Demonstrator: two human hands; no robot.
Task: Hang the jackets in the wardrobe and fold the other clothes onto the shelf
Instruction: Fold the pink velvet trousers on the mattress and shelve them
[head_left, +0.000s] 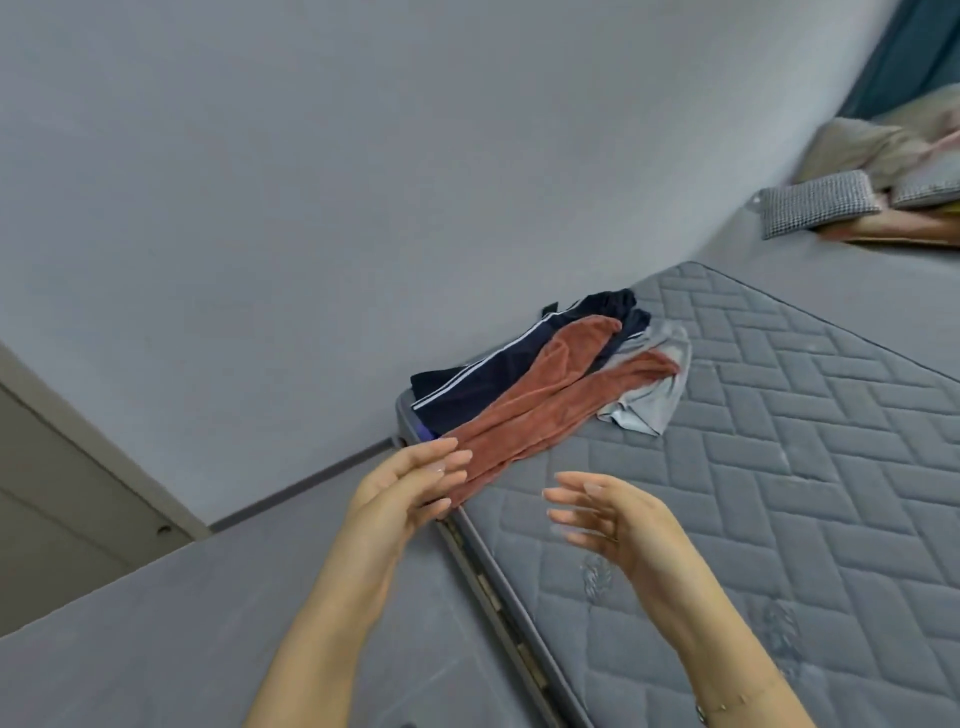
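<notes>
- Both hands raised over the near corner of the mattress (779, 467), palms turned toward each other, holding nothing
- Left hand (410, 488) spread, fingers straight, tips just at the near end of the rust-red trousers (545, 410); contact there impossible to confirm
- Right hand (602, 514) spread too, fingers loosely extended, apart from every garment, hovering above bare quilting
- Rust-red trousers laid lengthwise toward the far corner, topmost in the pile, overlapping dark navy track bottoms with white side stripes (483, 379) on the left and a pale grey garment (649, 400) on the right
- Probably the start of picking up the red pair for folding; no jacket clearly visible in this pile
- Best taken at the near end with both hands, one at each side, then lifted straight up so the legs slide off the navy pair without dragging it over the mattress edge
- Worth shaking out once and aligning the two legs before the first fold; soft, plush-looking cloth, likely to slump if gripped by one corner only
- Risk: near end already hanging close to the gap between mattress and bed frame (498, 597); easy to snag or drop there
- No wardrobe interior, shelf, basket or box in view; only a pale door or cabinet front (62, 493) at lower left, closed as far as visible, contents unknown
- Checked pillows (815, 202) and bundled bedding (883, 145) at the far right, well apart from the clothes
</notes>
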